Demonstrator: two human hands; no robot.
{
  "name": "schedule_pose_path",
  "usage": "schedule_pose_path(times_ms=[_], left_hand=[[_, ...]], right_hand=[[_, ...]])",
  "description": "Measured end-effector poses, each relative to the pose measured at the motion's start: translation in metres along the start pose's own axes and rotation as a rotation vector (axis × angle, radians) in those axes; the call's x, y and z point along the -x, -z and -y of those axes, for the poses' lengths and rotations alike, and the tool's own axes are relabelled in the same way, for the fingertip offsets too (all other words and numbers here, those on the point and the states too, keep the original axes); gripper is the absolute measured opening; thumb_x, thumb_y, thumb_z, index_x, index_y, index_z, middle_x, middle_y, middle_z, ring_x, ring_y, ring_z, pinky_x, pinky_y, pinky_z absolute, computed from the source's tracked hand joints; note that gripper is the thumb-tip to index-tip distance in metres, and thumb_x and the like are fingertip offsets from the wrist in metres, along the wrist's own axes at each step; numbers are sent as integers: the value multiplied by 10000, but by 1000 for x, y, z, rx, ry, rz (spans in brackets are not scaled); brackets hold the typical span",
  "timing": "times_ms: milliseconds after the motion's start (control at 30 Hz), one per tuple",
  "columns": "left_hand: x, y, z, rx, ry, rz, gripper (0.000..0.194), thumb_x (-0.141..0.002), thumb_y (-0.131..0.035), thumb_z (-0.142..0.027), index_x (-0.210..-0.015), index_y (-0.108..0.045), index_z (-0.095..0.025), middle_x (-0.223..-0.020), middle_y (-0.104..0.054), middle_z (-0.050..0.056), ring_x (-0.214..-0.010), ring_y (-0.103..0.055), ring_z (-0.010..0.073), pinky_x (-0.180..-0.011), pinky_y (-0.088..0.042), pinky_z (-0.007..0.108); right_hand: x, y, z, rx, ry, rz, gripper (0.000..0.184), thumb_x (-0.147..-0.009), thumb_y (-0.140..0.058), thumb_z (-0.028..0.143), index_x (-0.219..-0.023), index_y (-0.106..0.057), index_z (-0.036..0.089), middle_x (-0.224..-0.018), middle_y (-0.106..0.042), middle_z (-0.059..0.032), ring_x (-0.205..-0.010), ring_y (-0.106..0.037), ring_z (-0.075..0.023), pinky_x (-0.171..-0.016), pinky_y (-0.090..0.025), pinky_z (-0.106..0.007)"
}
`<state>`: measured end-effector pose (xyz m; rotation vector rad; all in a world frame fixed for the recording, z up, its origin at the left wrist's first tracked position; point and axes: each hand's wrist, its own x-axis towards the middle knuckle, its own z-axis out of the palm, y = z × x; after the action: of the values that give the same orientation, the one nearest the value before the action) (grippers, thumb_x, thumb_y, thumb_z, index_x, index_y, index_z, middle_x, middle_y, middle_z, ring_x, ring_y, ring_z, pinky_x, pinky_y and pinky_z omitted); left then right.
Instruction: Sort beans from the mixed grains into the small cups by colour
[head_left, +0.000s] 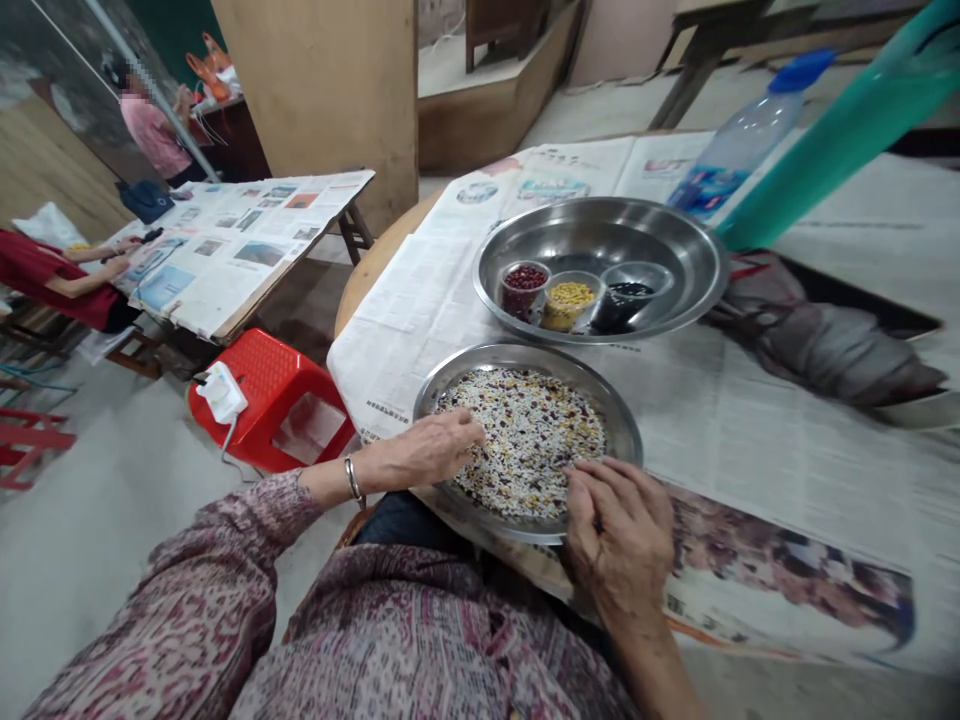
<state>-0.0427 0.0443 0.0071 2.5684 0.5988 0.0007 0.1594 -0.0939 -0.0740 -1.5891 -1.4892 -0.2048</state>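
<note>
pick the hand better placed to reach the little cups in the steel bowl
Left, probably: the left hand lies further up the steel plate, nearer the small cups; the right hand sits at its near edge.

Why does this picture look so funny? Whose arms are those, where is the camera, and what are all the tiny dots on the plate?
This picture comes from a camera worn on a person's head, so you look down just as they do. There is no machine here, only their own two bare hands. The left hand, with a bangle, and the right hand are at a round steel plate. It is full of tiny mixed grains. The fingers touch them, but I can't tell if they hold any. Farther on, on newspaper, a bigger steel bowl holds a cup of red beans, a cup of yellow grains and a cup of dark beans.
</note>
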Motion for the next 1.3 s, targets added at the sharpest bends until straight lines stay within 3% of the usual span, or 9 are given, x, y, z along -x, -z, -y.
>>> schedule_pose_path(times_ms=[133, 300, 467, 633, 833, 1033, 1167, 1300], left_hand=[[-23, -15, -18, 66, -55, -60, 180, -964, -473, -246, -1057, -624, -211, -1037, -597, 67, -940, -572, 200, -897, -463, 331], [-79, -15, -34, 34, -187, -174, 279, -952, -409, -167, -1077, -654, -214, -1093, -602, 88, -1061, -559, 221, -999, -418, 330], [-115, -13, -37, 46, -220, -146, 299, -894, -418, -104, -994, -683, -201, -1104, -602, 97, -1065, -544, 237, -1024, -388, 360], [-123, -14, -35, 199, -137, -113, 193, -841, -532, -103, -792, -684, -212, -973, -606, 65, -929, -545, 221, -929, -402, 339], [-128, -14, -31, -35, -223, 0, 230, -937, -456, -135, -950, -684, -167, -1037, -598, 96, -927, -554, 206, -808, -399, 298], [-130, -13, -32, -82, -242, 42, 240, -974, -433, -176, -951, -669, -134, -1007, -590, 107, -932, -566, 201, -795, -401, 281], [-130, -17, -28, -24, -258, 17, 221, -950, -443, -148, -901, -659, -147, -983, -601, 97, -872, -558, 192, -782, -398, 289], [-121, -21, -23, 214, -205, -101, 183, -921, -500, -160, -847, -667, -168, -908, -644, 68, -874, -563, 187, -828, -401, 296]], right_hand=[[2, -3, -2, 10, -15, -3, 162, -918, -549, 216, -998, -690, 199, -993, -716, -88, -1083, -602, -256, -1000, -464, -496], [1, -4, -2, 42, -16, -27, 141, -916, -532, 204, -951, -668, 200, -984, -704, -88, -1069, -601, -248, -984, -465, -478], [-2, -3, 4, 62, -37, -9, 148, -926, -511, 204, -942, -657, 189, -1003, -698, -102, -1086, -592, -246, -991, -449, -469], [-2, -2, 6, 69, -64, 0, 164, -933, -495, 214, -939, -657, 194, -1012, -700, -99, -1085, -588, -242, -1006, -424, -472], [-2, -2, 5, 70, -47, -9, 141, -931, -513, 203, -935, -653, 195, -999, -700, -93, -1089, -587, -245, -1002, -432, -467], [-1, -2, 5, 60, -46, -11, 134, -922, -525, 193, -940, -658, 191, -1004, -705, -93, -1097, -591, -250, -1006, -442, -479], [-2, -1, 6, 71, -36, -9, 133, -926, -521, 187, -940, -653, 185, -1005, -706, -99, -1092, -592, -246, -1002, -445, -474], [-2, -1, 4, 61, -21, -15, 128, -922, -530, 182, -942, -656, 176, -998, -706, -105, -1086, -594, -246, -1001, -451, -472]])
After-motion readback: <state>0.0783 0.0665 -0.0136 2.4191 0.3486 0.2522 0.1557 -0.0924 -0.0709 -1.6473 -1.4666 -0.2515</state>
